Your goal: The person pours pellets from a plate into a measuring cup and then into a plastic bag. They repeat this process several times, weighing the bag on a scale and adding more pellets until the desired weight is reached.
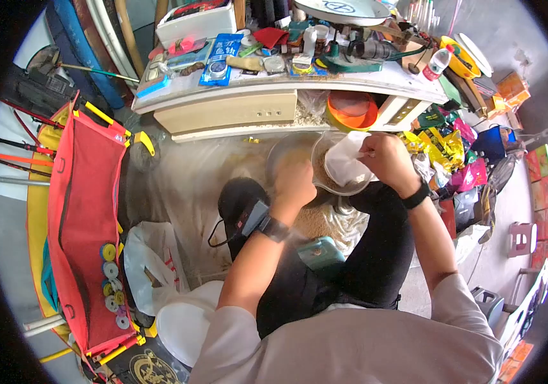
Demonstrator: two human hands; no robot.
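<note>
My right hand [389, 160], a dark band on its wrist, pinches the edge of a thin white plastic bag [345, 161]. That bag hangs over a clear round bowl [317, 171] with brownish grainy matter in it. Beside it my left hand [295, 182] is closed, its fingertips pointing down and out of sight over a second clear bowl [275, 153]. What the left fingers hold, if anything, I cannot make out. Between my knees, pale brown grains [312, 223] lie on a crumpled whitish sheet [349, 225]. A teal phone-like object [321, 254] rests at my lap.
Ahead stands a cluttered white table [248, 96], with an orange basin [352, 112] on its lower shelf. A red fabric rack [88, 224] is on the left, near a white plastic bag [152, 262]. Colourful packets [443, 147] pile up at right, before a pink stool [522, 239].
</note>
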